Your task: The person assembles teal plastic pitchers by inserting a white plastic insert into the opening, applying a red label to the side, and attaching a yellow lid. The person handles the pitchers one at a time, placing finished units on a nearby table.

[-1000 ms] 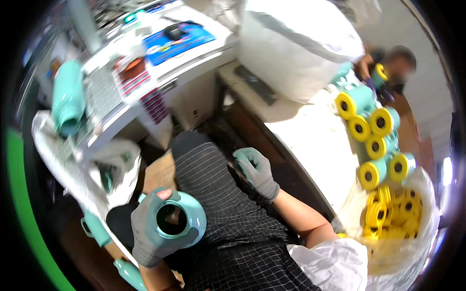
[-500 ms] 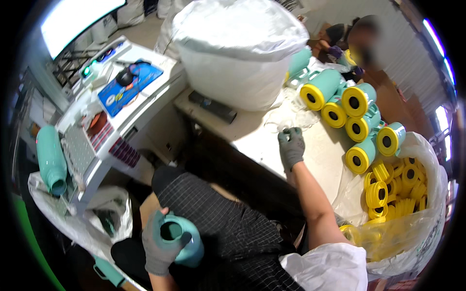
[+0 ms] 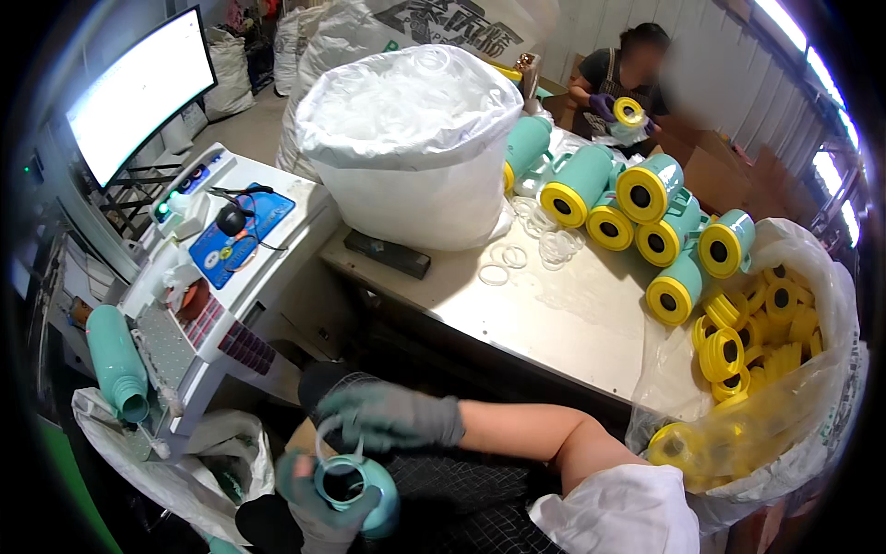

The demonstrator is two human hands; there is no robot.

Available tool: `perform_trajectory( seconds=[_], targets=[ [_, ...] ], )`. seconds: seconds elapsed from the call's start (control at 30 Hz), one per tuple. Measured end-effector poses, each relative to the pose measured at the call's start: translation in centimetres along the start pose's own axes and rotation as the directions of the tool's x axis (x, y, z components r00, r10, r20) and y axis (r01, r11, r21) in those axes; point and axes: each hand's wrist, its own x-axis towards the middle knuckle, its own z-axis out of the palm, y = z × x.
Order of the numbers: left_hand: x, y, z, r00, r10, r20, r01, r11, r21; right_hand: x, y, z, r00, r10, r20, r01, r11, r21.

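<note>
Down at my lap, my left hand (image 3: 318,510) in a grey-green glove grips a teal bottle (image 3: 382,508) round its side. The bottle stands upright with its mouth uncovered. Above that mouth, my gloved right hand (image 3: 392,414), somewhat blurred, pinches a thin white ring (image 3: 322,438), tilted on edge beside the bottle's rim. More loose white rings (image 3: 559,247) lie on the white table (image 3: 581,323). Several teal bottles with yellow lids (image 3: 674,235) lie stacked on their sides at the table's right.
A white sack (image 3: 406,198) full of white rings stands on the table beside a dark bar (image 3: 388,254). At right is a plastic-lined bag of yellow lids (image 3: 780,355). At left, a desk (image 3: 295,212) and another teal bottle (image 3: 117,360). A co-worker (image 3: 614,88) handles a yellow-lidded item across the table.
My right hand has come back from the rings on the table to the bottle's mouth, bringing a white ring. My left hand keeps hold of the bottle. The view has shifted.
</note>
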Motion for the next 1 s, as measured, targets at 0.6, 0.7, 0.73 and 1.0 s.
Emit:
perform_trajectory(
  seconds=[0.6, 0.7, 0.73, 1.0],
  targets=[
    [-0.7, -0.6, -1.6, 0.996, 0.082, -0.024, -0.078, 0.988, 0.137, -0.3, -1.4, 5.4, 0.803, -0.188, 0.566, 0.587, 0.421, -0.692],
    [0.6, -0.3, -3.1, 0.979, 0.102, 0.174, -0.118, 0.989, 0.085, -0.9, 0.3, 6.0, 0.859, -0.026, 0.511, 0.458, 0.485, -0.745],
    [1.4, 0.2, -3.3, 0.970, 0.175, 0.171, -0.202, 0.968, 0.151, -0.9, 0.4, 6.2, 0.875, -0.009, 0.485, 0.422, 0.506, -0.752],
    [3.3, 1.6, -5.0, 0.977, 0.044, 0.210, -0.124, 0.915, 0.385, -1.1, 0.9, 8.6, 0.927, -0.175, 0.333, 0.375, 0.495, -0.784]
  ],
)
